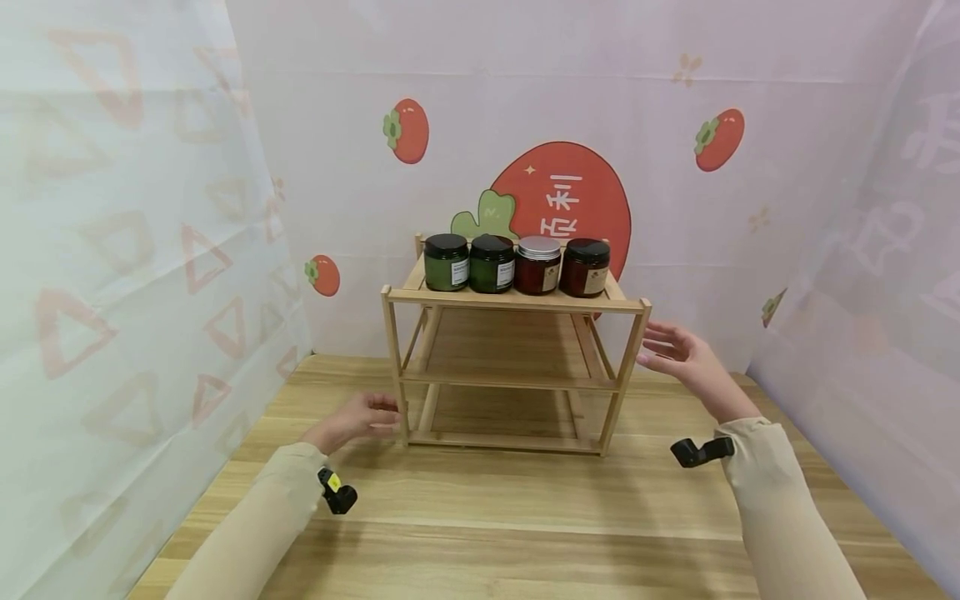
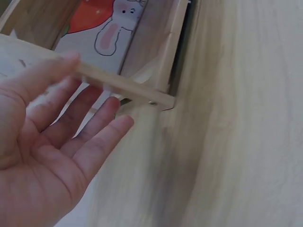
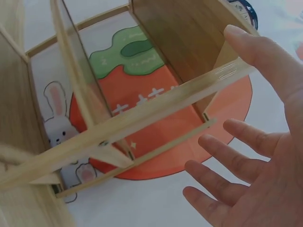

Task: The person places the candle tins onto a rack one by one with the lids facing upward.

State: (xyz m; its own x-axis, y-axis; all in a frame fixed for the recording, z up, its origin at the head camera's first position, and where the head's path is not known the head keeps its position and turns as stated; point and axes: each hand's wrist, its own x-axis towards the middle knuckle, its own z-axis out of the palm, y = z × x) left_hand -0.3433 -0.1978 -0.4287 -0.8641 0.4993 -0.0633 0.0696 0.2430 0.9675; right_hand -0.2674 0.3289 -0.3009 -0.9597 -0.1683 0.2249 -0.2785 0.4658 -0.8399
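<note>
A wooden rack [image 1: 517, 382] with shelves stands on the table in the head view, with jars along its top. Two green jars [image 1: 447, 272] with black lids are on the left. Beside them are a brown jar [image 1: 537, 275] with a silver lid and a brown jar [image 1: 585, 279] with a black lid. My left hand [image 1: 363, 418] is by the rack's lower left front post [image 2: 128, 86], its thumb at the post and its fingers loosely extended. My right hand [image 1: 686, 354] is beside the upper right post [image 3: 142, 116], fingers spread and holding nothing.
The wooden table [image 1: 480, 533] extends in front of the rack. Printed white cloth walls [image 1: 337, 167] enclose the back and both sides. Each sleeve carries a small black camera mount [image 1: 701, 452].
</note>
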